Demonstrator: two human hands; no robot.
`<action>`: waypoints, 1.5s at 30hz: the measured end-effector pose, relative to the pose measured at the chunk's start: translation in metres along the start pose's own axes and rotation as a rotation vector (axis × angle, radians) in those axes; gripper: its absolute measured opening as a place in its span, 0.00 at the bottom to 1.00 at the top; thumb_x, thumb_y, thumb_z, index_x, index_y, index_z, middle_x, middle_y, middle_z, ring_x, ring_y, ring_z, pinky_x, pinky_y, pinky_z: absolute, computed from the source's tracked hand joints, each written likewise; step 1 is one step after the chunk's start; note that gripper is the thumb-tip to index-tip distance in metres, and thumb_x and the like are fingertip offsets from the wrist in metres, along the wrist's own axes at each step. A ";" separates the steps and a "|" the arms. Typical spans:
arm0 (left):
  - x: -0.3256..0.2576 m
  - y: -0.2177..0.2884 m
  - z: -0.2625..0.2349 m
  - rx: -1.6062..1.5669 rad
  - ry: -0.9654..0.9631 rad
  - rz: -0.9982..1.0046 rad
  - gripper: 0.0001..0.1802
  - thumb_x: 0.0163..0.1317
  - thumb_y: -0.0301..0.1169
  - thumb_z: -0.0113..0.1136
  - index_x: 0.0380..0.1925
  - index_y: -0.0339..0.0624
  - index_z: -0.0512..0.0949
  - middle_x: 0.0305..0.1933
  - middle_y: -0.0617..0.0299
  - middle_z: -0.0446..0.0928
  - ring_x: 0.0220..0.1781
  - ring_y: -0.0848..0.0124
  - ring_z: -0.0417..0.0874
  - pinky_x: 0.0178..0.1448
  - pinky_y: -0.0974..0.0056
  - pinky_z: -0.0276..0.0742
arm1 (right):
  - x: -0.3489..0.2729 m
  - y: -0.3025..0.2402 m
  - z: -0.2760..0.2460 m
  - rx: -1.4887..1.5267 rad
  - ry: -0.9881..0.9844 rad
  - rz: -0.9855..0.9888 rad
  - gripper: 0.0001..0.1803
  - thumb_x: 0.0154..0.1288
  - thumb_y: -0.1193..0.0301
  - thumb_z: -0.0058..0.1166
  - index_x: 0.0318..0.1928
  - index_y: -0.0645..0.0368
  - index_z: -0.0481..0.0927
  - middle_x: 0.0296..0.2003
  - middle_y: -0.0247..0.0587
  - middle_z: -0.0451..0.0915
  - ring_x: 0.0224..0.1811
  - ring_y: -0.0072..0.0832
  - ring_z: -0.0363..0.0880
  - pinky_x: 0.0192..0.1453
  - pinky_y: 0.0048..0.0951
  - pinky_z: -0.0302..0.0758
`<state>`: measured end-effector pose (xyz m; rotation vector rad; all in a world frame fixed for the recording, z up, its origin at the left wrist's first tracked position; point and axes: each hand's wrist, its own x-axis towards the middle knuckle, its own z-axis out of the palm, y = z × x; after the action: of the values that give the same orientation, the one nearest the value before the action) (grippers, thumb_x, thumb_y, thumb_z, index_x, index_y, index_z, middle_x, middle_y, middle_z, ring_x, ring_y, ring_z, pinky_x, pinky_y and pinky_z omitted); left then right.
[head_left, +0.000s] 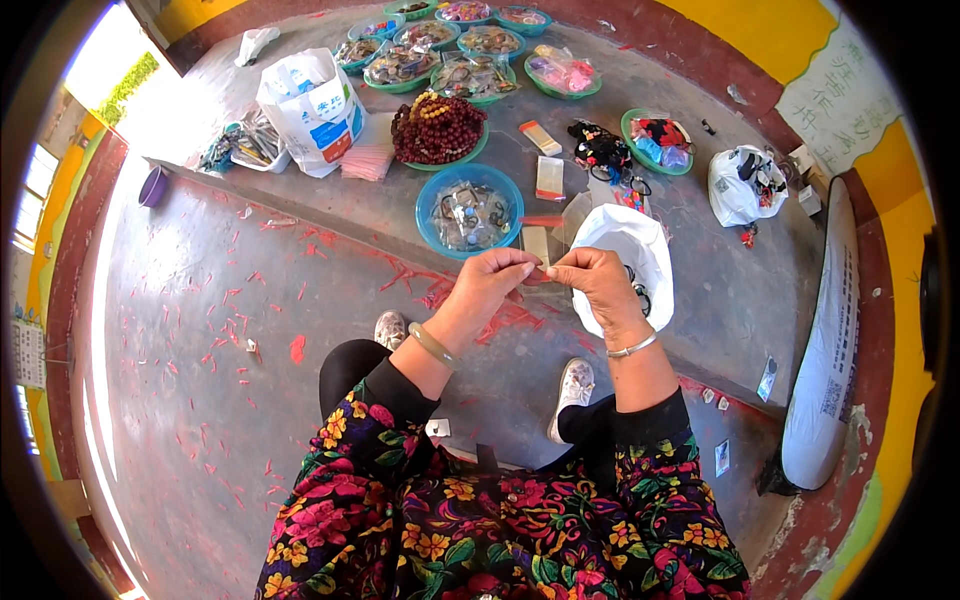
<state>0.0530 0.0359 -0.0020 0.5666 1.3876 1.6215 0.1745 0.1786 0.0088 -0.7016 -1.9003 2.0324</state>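
Note:
My left hand [492, 277] and my right hand [600, 285] meet in front of me, thumbs and fingertips pinched together. What lies between the fingertips is too small to make out; a bit of red shows there. Just beyond my fingers are a pale card-like piece [535, 240] and some clear film. To the left of them stands a blue basin [428, 215] holding several small clear packets with dark cords. A white plastic bag [652, 240] lies open beside my right hand, with black loops inside.
Dark red bead strings [437, 130] fill a green tray. Baskets of packets [400, 66] stand farther back. A white printed shopping bag [325, 120] and pink sheets [366, 163] are at left. At right are another white bag [732, 190] and a long wrapped roll [822, 360]. Red scraps litter the floor.

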 end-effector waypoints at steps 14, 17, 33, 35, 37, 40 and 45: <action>-0.002 0.003 0.001 -0.024 0.010 0.006 0.11 0.63 0.28 0.54 0.41 0.32 0.78 0.36 0.58 0.80 0.39 0.74 0.79 0.44 0.71 0.73 | 0.001 0.003 0.001 0.043 -0.040 -0.005 0.06 0.52 0.74 0.63 0.29 0.64 0.82 0.23 0.28 0.78 0.27 0.13 0.70 0.34 0.17 0.67; -0.001 0.000 0.000 -0.037 0.015 0.021 0.11 0.63 0.29 0.55 0.42 0.32 0.78 0.37 0.59 0.80 0.39 0.74 0.79 0.44 0.71 0.73 | 0.002 0.003 0.002 0.028 -0.016 -0.008 0.06 0.52 0.74 0.63 0.28 0.64 0.82 0.23 0.27 0.78 0.26 0.13 0.69 0.33 0.17 0.66; 0.001 -0.004 -0.003 -0.068 0.053 -0.004 0.12 0.62 0.27 0.56 0.44 0.33 0.76 0.41 0.58 0.79 0.45 0.72 0.79 0.49 0.70 0.73 | 0.005 0.005 0.008 0.060 0.027 0.000 0.06 0.51 0.74 0.64 0.26 0.64 0.80 0.21 0.28 0.76 0.25 0.13 0.68 0.30 0.17 0.65; 0.001 -0.006 -0.005 -0.081 0.046 0.008 0.12 0.62 0.27 0.56 0.44 0.33 0.76 0.41 0.58 0.79 0.45 0.72 0.79 0.49 0.70 0.73 | 0.005 0.006 0.009 0.036 0.032 -0.001 0.06 0.51 0.74 0.64 0.26 0.64 0.80 0.21 0.28 0.76 0.25 0.13 0.68 0.30 0.17 0.65; 0.002 -0.010 -0.007 -0.106 0.040 0.031 0.12 0.62 0.27 0.56 0.43 0.33 0.77 0.41 0.58 0.79 0.45 0.72 0.79 0.48 0.70 0.72 | 0.006 0.005 0.010 0.046 0.026 -0.005 0.06 0.51 0.74 0.64 0.26 0.64 0.80 0.21 0.27 0.76 0.25 0.13 0.68 0.30 0.17 0.65; 0.001 -0.005 -0.005 -0.109 0.049 0.003 0.12 0.62 0.28 0.55 0.44 0.33 0.77 0.40 0.59 0.79 0.43 0.73 0.79 0.46 0.71 0.72 | 0.005 0.003 0.010 0.032 -0.006 -0.021 0.06 0.51 0.74 0.64 0.26 0.63 0.80 0.21 0.27 0.76 0.25 0.13 0.68 0.30 0.17 0.64; -0.003 0.003 -0.006 -0.099 0.015 -0.002 0.12 0.62 0.29 0.56 0.43 0.34 0.78 0.38 0.60 0.79 0.37 0.77 0.77 0.39 0.73 0.71 | 0.006 0.003 0.008 0.054 -0.096 -0.007 0.06 0.52 0.73 0.65 0.27 0.62 0.80 0.22 0.26 0.76 0.25 0.12 0.68 0.30 0.16 0.64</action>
<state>0.0490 0.0302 -0.0004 0.4952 1.3103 1.6862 0.1660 0.1748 0.0051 -0.5937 -1.8886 2.1402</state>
